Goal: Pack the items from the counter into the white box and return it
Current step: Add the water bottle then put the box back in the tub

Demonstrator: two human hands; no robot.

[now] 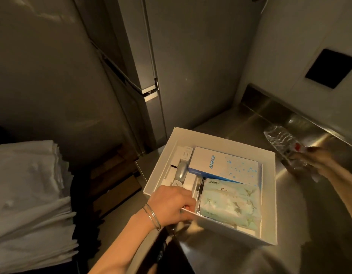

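Steel counter [309,204] bears white box [206,139], left hand [171,202] gripping its near edge.

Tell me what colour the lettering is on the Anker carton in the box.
Blue, on a white carton sprinkled with light blue dots; the head view shows it.

Dim, warm light left deep shadows at the frame's edges; glare streaked the brushed steel counter [301,194], wide-angle distortion bent the walls, and motion blurred the left hand [171,204].
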